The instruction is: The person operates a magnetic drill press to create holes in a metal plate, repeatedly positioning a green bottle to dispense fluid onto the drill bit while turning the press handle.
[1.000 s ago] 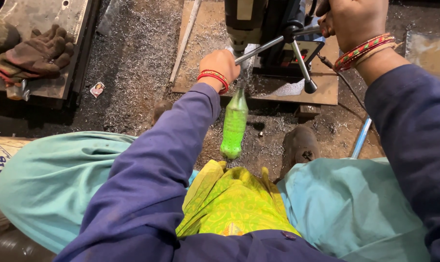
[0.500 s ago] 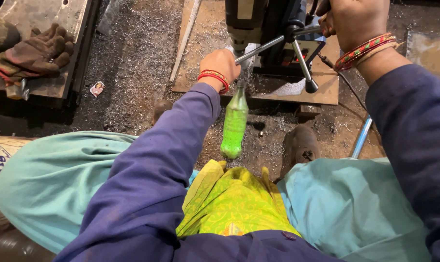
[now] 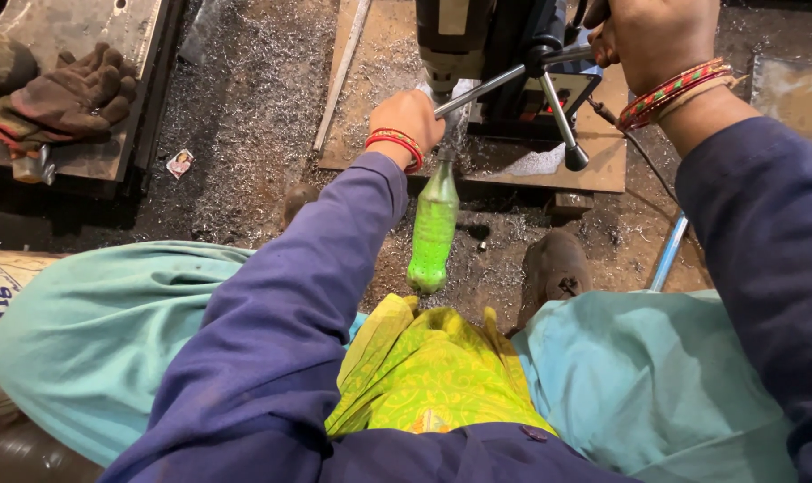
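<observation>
Left hand (image 3: 408, 114) gripping green plastic bottle (image 3: 433, 228), right hand (image 3: 649, 36) on steel drill handle (image 3: 574, 55)

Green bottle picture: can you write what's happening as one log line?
left hand: holds green bottle by neck, tipped toward drill | right hand: grips drill feed handle | drill machine: on metal plate | floor: metal shavings
</observation>
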